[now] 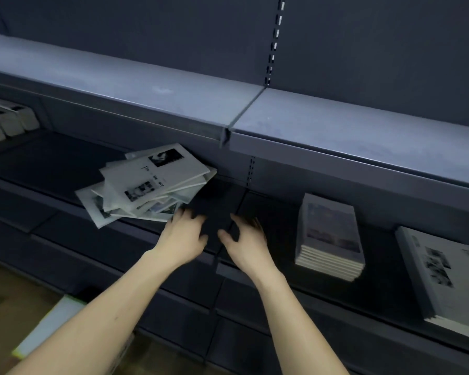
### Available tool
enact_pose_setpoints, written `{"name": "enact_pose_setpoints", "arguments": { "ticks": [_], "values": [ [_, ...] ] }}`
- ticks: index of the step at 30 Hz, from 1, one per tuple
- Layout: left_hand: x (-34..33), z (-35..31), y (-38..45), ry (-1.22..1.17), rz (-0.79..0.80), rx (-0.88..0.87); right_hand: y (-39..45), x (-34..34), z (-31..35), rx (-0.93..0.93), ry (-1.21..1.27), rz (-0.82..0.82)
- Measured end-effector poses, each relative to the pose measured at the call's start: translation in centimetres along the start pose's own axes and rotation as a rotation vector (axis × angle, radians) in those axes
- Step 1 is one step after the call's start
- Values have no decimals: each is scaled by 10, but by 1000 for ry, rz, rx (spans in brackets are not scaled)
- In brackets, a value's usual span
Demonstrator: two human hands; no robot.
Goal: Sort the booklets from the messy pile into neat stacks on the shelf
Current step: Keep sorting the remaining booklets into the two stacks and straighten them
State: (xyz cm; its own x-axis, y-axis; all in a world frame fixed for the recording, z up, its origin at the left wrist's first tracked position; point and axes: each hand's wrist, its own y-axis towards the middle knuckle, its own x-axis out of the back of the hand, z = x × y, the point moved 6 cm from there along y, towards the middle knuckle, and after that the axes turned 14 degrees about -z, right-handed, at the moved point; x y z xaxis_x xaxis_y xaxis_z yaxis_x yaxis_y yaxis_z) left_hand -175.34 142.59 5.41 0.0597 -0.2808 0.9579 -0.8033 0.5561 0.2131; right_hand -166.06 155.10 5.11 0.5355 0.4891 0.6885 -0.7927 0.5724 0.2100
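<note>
- Head view, looking down at the dark shelf [222,212]: the messy pile [146,182] of pale booklets sits fanned out and tilted, up and to the left of both my hands, with one corner hanging past the shelf's front lip.
- My left hand [183,234] is the nearer one — its fingertips are right at the pile's lower right corner. They're blurry, so I can't tell if they're actually touching paper. Fingers spread and relaxed, nothing held.
- My right hand [245,240] hovers just beside the left over bare shelf, fingers splayed and loosely bent, also holding nothing. It's further from the pile, roughly between it and the finished stuff.
- The top booklet [149,175] has its long axis running from lower left up to upper right, so it's skewed to the shelf edge. I reckon the left hand slides under that near corner while the right comes across to steady the far edge.
- Off to the right there's a neat stack [329,236] squared up on the shelf, and further right a second stack [444,277] with a grey cover — well apart from the pile.
- So by my guess the sorting's partly done, with plenty left in the heap.
- Far left, some small pale boxes [7,123] sit in a row at the back.
</note>
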Motion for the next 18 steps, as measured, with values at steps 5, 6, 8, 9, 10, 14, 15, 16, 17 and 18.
{"name": "enact_pose_setpoints", "arguments": {
  "ticks": [5,6,8,9,10,14,15,16,17,18],
  "values": [
    [19,70,0,-44,-54,26,4,-53,57,31,12,20],
    [22,84,0,-54,-61,30,5,-62,68,38,8,25],
    [29,109,1,-74,-76,33,8,-80,89,60,9,23],
    [32,122,2,-82,-87,32,10,-88,99,68,16,21],
    [35,134,3,-89,-95,33,11,-96,109,78,20,18],
    [43,174,6,-102,-107,40,18,-129,133,78,12,16],
    [44,183,7,-108,-108,50,20,-136,138,75,11,23],
    [44,192,7,-112,-106,60,22,-144,141,71,11,31],
    [44,199,8,-112,-96,70,24,-152,143,61,14,40],
    [43,206,9,-108,-83,78,26,-159,146,52,19,51]
  ]
}}
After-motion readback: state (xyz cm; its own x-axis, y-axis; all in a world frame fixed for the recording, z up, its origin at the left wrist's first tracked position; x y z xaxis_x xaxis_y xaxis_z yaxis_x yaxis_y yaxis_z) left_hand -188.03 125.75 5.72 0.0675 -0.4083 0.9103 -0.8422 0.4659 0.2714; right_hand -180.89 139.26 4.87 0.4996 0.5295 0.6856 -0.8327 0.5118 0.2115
